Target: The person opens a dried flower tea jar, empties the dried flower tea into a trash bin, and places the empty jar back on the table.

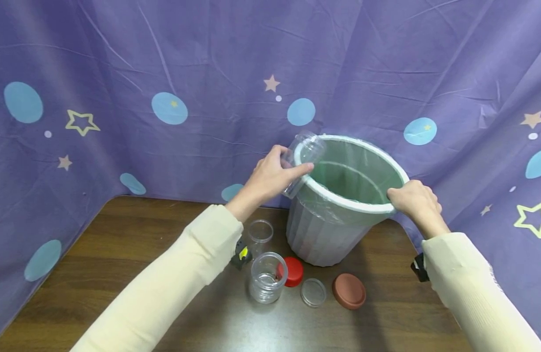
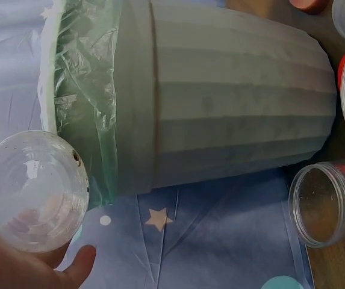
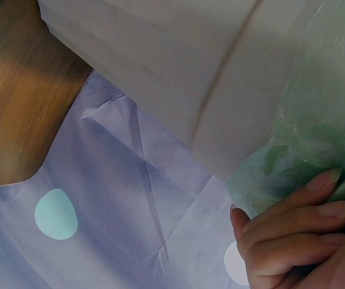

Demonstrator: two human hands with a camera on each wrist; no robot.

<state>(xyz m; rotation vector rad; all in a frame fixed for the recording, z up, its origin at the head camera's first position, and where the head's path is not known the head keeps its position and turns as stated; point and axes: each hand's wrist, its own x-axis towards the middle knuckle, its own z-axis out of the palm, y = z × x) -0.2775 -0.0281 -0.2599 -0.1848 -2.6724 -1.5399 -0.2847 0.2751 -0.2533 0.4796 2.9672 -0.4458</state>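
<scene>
My left hand [image 1: 270,177] grips a clear plastic jar [image 1: 309,150] beside the left rim of a grey trash bin [image 1: 325,237]. The left wrist view shows the round base of that jar [image 2: 34,189], with a small dark spot near its edge. On the bin's right side, my right hand [image 1: 415,200] holds the white rim [image 1: 358,204], its thumb inside and its fingers outside. A thin green liner bag [image 2: 88,90] is folded over the rim. The bin leans to the right on the table. In the right wrist view, curled fingers [image 3: 292,223] lie against the liner.
Two clear jars without lids, a front one [image 1: 267,291] and a rear one [image 1: 260,232], stand left of the bin on the wooden table [image 1: 134,244]. Nearby lie a red lid [image 1: 293,272], a clear lid [image 1: 313,293] and a reddish-brown lid [image 1: 349,291]. A purple curtain [image 1: 217,73] hangs behind.
</scene>
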